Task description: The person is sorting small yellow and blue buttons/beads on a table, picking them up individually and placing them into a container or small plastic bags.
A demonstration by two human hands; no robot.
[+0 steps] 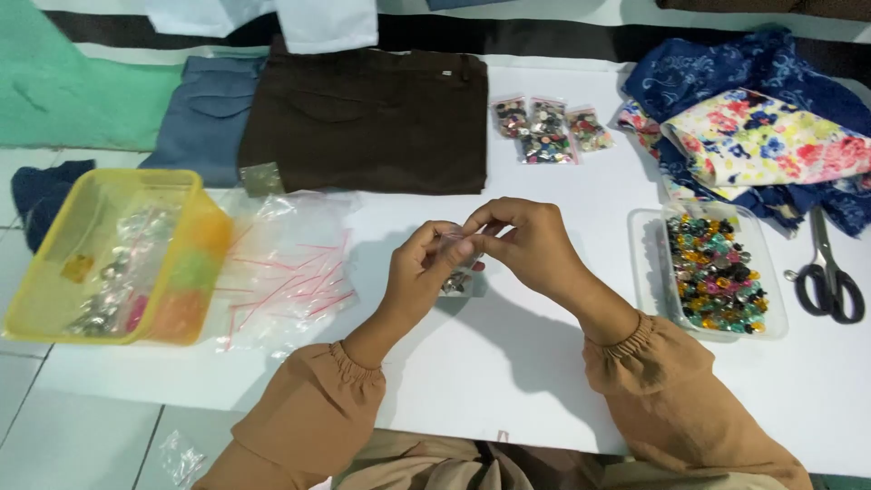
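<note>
Two hands meet at the centre of the white worktop (508, 354), and the risks gather around them. Starting at nine o'clock, a yellow translucent plastic tub (54, 272) holds silvery buttons and bagged bits; just to its right lies a loose heap of clear small plastic bags with red seal strips (286, 268). These look slippery, and a brush from a sleeve could likely slide them off the near edge.

At the middle, the left hand (419, 272) and the right hand (526, 243) hold a small clear plastic bag of silvery buttons (458, 279) between them, just above the worktop. The fingers of both hands are pressed together, pinching the bag's top edge. The bag hangs below that grip, so I judge that if the mouth is not fully shut, or one pinch slackens, buttons could spill and roll across the smooth surface.

At twelve o'clock, three filled small bags of mixed buttons (547, 130) rest beside dark brown folded trousers (367, 118). At three o'clock, an open clear plastic tray of multicoloured buttons (717, 270) sits near the right forearm; an outward swing of that elbow could tip it. Further right, black-handled metal scissors (827, 277) lie near the worktop's edge, below a pile of blue and floral fabrics (753, 127), and could be knocked off.
</note>
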